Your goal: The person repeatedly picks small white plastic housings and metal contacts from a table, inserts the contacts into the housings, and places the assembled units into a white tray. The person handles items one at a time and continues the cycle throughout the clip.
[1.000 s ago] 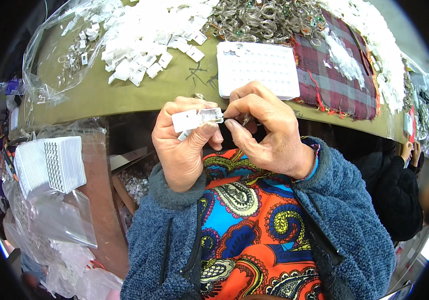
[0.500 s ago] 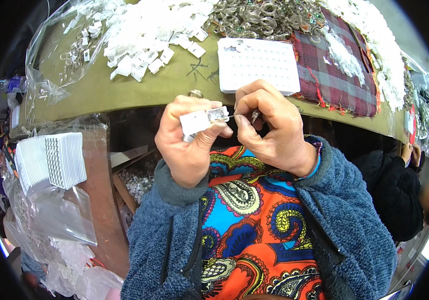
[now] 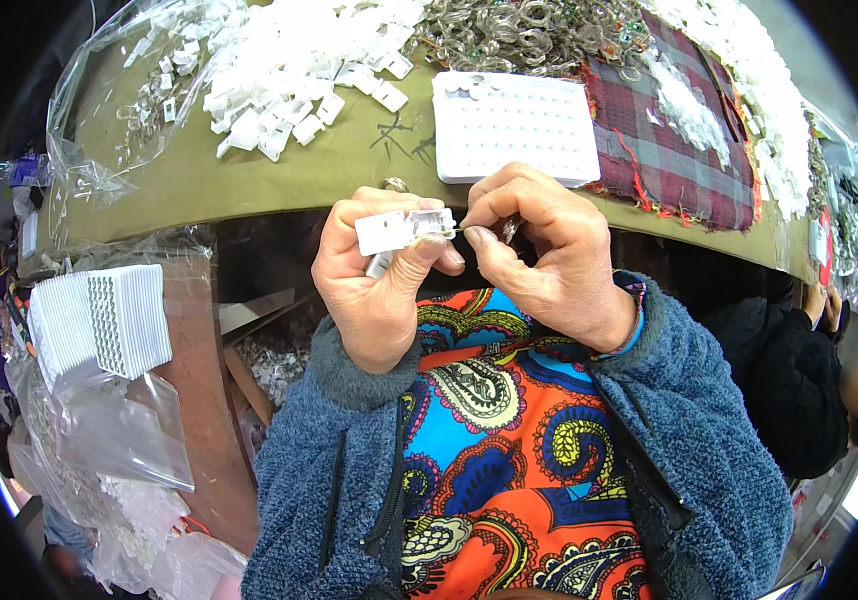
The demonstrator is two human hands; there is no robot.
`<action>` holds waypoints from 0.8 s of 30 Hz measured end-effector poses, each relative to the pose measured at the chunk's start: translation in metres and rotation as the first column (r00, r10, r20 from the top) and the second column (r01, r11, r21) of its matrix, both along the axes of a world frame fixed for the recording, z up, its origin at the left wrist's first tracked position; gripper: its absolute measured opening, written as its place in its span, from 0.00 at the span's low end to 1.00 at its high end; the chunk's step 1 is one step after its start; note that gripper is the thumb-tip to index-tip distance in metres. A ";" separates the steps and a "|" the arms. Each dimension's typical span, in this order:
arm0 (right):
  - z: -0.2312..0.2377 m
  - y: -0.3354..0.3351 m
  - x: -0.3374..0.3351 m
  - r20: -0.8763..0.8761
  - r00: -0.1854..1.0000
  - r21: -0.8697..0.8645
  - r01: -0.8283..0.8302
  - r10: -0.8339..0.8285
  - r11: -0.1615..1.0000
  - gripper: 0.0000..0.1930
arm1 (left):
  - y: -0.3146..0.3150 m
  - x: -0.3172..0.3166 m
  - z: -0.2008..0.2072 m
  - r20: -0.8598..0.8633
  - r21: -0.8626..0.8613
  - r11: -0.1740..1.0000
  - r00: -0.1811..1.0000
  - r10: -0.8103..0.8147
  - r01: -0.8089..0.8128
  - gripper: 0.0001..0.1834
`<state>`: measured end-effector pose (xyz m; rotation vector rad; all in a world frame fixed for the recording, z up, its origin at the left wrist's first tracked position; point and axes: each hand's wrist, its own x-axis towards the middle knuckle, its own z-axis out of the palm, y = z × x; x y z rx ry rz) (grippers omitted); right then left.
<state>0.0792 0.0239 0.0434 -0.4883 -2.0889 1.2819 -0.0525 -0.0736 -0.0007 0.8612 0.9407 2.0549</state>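
My left hand (image 3: pixel 374 310) grips a small white plastic case (image 3: pixel 382 233) between thumb and fingers, its hollow end turned toward my right hand. A second white piece (image 3: pixel 379 265) shows below it, partly hidden by the thumb. Close beside, my right hand (image 3: pixel 559 260) is closed in a pinch at the case's end, thumb against forefinger. A bit of grey coiled cable (image 3: pixel 511 228) shows among its fingers, and what the fingertips pinch looks like a thin wire end. Behind my left hand, more grey cable (image 3: pixel 394 185) lies at the table edge.
On the green table (image 3: pixel 279 185) stands a white tray (image 3: pixel 514 130) with rows of small holes. White plastic cases (image 3: pixel 299 75) and grey cable coils (image 3: pixel 529 35) are heaped behind. A plaid cloth (image 3: pixel 679 150) lies right. Stacked white trays (image 3: pixel 99 320) stand left; a person in black (image 3: pixel 789 380) sits right.
The white case has turned slightly in my left hand, showing more of its hollow end. My right fingertips have shifted slightly and remain close to it.
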 end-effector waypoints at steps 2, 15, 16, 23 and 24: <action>0.001 0.001 0.000 0.005 1.000 0.015 0.007 -0.007 1.000 0.04 | 0.000 0.000 0.000 0.005 -0.012 1.000 1.000 -0.003 0.003 0.11; 0.006 -0.003 0.003 0.185 0.983 -0.312 0.041 0.019 0.949 0.03 | 0.005 -0.007 -0.002 -0.295 0.000 0.995 0.951 0.092 -0.097 0.13; 0.005 -0.005 0.003 0.182 0.983 -0.363 0.036 0.033 0.931 0.03 | 0.004 -0.004 -0.002 -0.056 -0.006 1.000 0.998 0.019 -0.020 0.13; 0.002 -0.010 -0.004 -0.002 1.000 -0.460 0.011 -0.014 0.888 0.03 | 0.005 0.000 -0.001 0.187 0.007 0.995 0.977 -0.098 0.098 0.10; 0.003 -0.010 -0.004 -0.031 0.999 -0.480 0.000 -0.017 0.877 0.03 | 0.005 -0.001 0.000 0.170 -0.011 0.995 0.981 -0.091 0.094 0.10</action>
